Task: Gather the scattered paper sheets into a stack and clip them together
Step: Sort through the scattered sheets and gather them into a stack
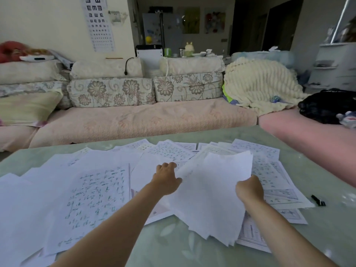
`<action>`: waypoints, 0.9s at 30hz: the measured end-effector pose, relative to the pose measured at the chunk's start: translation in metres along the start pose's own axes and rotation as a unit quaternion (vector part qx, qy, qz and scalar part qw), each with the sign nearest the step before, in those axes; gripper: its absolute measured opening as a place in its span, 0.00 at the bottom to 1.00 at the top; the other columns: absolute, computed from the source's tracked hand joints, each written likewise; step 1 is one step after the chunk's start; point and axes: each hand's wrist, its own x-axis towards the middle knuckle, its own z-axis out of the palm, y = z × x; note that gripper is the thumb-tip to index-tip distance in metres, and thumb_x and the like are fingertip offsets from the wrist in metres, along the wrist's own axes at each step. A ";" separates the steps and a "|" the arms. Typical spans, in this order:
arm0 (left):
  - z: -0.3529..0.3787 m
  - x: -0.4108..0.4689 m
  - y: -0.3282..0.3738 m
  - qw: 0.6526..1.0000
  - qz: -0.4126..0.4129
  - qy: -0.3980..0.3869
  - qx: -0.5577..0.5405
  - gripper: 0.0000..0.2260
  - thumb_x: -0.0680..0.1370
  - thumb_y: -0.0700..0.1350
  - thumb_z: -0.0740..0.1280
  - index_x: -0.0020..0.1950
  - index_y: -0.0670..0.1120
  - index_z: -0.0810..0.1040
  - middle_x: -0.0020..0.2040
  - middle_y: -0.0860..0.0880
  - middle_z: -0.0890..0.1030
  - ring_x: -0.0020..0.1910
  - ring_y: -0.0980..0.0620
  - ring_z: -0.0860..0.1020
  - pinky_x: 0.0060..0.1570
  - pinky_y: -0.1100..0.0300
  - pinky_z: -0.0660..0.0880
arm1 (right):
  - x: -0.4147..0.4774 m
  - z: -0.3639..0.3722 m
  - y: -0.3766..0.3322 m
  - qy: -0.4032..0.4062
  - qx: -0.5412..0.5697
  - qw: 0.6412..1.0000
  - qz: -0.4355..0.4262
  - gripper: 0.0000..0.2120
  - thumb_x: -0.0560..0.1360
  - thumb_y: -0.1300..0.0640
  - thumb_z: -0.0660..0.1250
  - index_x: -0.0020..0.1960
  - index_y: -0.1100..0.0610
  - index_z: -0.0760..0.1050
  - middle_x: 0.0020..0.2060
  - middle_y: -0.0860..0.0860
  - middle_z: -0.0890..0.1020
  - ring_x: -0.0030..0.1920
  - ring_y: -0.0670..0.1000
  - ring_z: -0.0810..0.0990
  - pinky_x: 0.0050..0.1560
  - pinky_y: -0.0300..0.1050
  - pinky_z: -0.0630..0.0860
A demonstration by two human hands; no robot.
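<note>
Loose sheets [96, 193]: spread across table [173, 247], left to far centre.
Left hand [166, 179]: fingers curled onto a sheet, grip unclear.
Gathered bundle [212, 193]: pinched at its right edge by right hand [249, 187]; uneven edges, likely to fan or slip.
Black clip [318, 201]: near right, untouched.

Loose paper sheets [92, 199] cover most of the desk [327, 237], left to center-right. Bare desk shows along the near edge between the forearms and at the right side, where only a black clip [318, 200] lies. A sofa [134, 120] borders the far edge.
</note>
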 end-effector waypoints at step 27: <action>-0.029 -0.028 -0.057 0.895 -0.110 -0.080 -0.425 0.16 0.76 0.49 0.71 0.60 0.44 0.76 0.52 0.45 0.84 0.49 0.45 0.84 0.50 0.52 0.81 | -0.038 0.027 -0.044 -0.220 0.135 0.961 -0.103 0.18 0.73 0.66 0.68 0.61 0.55 0.74 0.56 0.52 0.82 0.54 0.53 0.81 0.58 0.53 0.79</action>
